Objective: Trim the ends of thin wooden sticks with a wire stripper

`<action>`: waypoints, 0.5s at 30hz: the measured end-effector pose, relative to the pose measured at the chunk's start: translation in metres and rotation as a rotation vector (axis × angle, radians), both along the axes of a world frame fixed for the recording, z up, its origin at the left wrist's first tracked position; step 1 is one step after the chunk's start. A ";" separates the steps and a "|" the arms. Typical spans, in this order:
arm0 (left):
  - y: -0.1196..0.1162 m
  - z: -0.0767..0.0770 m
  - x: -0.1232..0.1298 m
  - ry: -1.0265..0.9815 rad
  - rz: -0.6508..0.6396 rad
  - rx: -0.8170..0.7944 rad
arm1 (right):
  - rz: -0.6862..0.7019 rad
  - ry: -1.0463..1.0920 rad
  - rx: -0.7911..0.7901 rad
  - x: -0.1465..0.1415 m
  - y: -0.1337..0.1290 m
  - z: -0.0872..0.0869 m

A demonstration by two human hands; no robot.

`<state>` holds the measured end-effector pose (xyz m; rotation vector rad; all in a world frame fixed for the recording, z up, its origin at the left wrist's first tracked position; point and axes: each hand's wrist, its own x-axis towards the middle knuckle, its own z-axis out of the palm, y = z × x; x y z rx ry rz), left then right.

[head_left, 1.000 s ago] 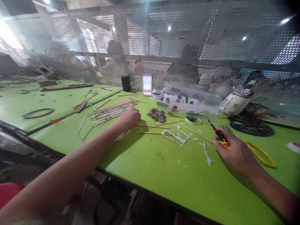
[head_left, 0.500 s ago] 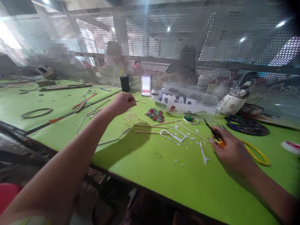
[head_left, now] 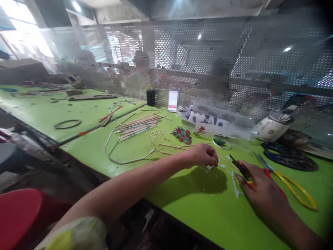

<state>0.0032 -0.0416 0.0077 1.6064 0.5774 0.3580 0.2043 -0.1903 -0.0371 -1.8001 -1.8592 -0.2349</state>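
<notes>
My left hand (head_left: pixel 205 155) is closed in a pinch above the green table, over white paper cutouts; what its fingertips hold is too small to make out. My right hand (head_left: pixel 256 177) is wrapped round small black pliers with orange grips (head_left: pixel 244 172), their tip pointing up and left. A white paper scrap (head_left: pixel 235 184) lies just left of my right hand. Beyond my left hand are a red and green decorated piece (head_left: pixel 182 134) and small pale beads (head_left: pixel 155 134). Thin sticks (head_left: pixel 140 126) lie in a bundle further left.
Yellow-handled scissors (head_left: pixel 293 185) lie beside my right hand. Behind are a black palette (head_left: pixel 288 156), a white kettle (head_left: pixel 273 126), rolled plastic sheets (head_left: pixel 223 123) and a lit phone (head_left: pixel 173 100). A white cable (head_left: pixel 125 162) curls at the left. People sit behind the perforated screen.
My left hand has moved right and nearer, from beside the beads to over the paper cutouts. My right hand still holds the pliers. The camera view has shifted, showing more on the left.
</notes>
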 end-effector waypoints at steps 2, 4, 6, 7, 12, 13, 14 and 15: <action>-0.001 -0.005 0.002 -0.028 -0.028 -0.098 | 0.024 -0.001 -0.004 -0.003 -0.002 -0.001; -0.002 -0.007 -0.001 -0.057 -0.056 -0.179 | 0.038 0.023 -0.017 -0.007 -0.004 -0.001; -0.002 -0.005 -0.006 -0.090 -0.086 -0.240 | 0.040 0.053 -0.041 -0.010 -0.006 -0.001; -0.003 -0.004 -0.008 -0.107 -0.100 -0.263 | 0.041 0.061 -0.056 -0.010 -0.007 -0.001; -0.006 -0.002 -0.017 -0.164 -0.154 -0.312 | 0.142 -0.021 -0.146 0.008 -0.007 0.009; -0.007 -0.002 -0.018 -0.168 -0.158 -0.316 | 0.158 -0.042 -0.159 0.012 -0.006 0.013; -0.007 -0.002 -0.019 -0.169 -0.159 -0.320 | 0.164 -0.056 -0.163 0.016 -0.004 0.016; -0.007 -0.002 -0.020 -0.169 -0.152 -0.321 | 0.165 -0.066 -0.163 0.019 -0.002 0.018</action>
